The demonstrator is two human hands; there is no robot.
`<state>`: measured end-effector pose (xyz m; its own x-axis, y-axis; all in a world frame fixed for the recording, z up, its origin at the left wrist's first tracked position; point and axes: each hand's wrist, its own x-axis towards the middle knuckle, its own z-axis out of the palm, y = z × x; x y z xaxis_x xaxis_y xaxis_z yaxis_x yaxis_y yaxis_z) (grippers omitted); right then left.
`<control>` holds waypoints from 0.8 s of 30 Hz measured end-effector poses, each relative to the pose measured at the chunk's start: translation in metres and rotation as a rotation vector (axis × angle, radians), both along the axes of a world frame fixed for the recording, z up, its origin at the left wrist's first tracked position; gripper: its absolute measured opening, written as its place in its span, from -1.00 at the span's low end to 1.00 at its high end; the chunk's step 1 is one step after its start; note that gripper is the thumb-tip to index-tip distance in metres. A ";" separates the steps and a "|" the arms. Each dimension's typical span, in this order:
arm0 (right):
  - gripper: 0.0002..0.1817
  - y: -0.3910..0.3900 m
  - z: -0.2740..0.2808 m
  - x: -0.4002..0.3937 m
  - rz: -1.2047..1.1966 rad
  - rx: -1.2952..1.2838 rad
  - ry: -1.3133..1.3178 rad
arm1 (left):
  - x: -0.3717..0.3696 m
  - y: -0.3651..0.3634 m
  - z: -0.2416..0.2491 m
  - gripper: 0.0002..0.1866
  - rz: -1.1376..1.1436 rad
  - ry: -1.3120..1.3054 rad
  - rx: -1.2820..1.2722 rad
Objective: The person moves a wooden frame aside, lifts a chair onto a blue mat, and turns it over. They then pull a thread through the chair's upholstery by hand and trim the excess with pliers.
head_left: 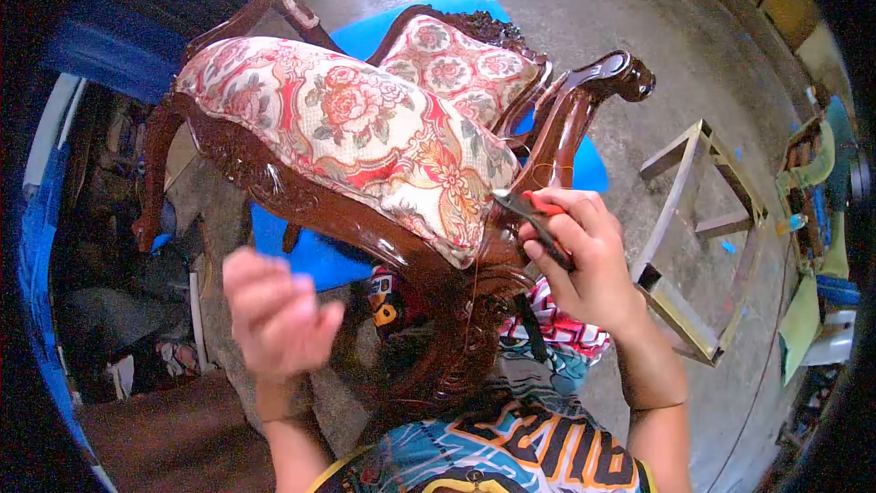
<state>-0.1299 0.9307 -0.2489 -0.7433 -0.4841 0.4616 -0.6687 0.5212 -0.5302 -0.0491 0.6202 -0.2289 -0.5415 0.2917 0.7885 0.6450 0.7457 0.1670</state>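
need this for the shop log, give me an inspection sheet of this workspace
surface: bare concrete floor, with a blue sheet under the work
job's things: carved wooden chair tipped over, floral cushion facing up; red-handled pliers at the cushion's edge
clutter: metal frame on the floor at right; mixed items at left, too dark to tell
grippers: right hand grips the pliers; left hand empty, blurred, off the chair
cables: nothing seen
surroundings: workshop goods along the right edge
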 end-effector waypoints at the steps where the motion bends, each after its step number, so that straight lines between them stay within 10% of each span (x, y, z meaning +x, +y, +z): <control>1: -0.78 0.011 -0.003 0.003 -0.014 -0.036 -0.017 | -0.010 0.015 0.009 -0.59 0.066 -0.039 -0.060; 24: -0.65 -0.039 0.001 0.008 -0.068 -0.026 0.184 | -0.095 0.032 -0.002 -0.71 -0.394 -0.228 -0.266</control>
